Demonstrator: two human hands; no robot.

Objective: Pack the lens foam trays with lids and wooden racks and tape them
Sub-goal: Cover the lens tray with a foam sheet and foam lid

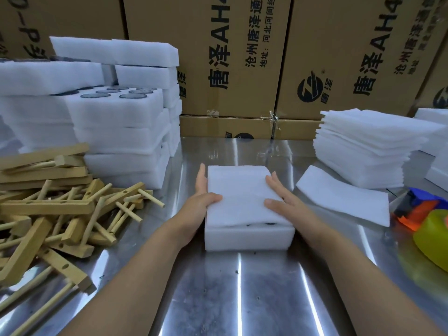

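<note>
Item: foam tray (249, 237) on tabletop (242, 292) | lid (238, 190) atop | I see left grip (201, 202), right grip (281, 198) spread flat, pressing lid.

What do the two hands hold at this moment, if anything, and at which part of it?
Nothing is gripped. The left hand and right hand press straight fingers against the left and right edges of the foam tray and its lid.

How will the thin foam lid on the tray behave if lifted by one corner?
Probably floppy: the lid is thin and bows above the tray. Likely light and easily shifted, being foam; left hand and right hand touch it.
</note>
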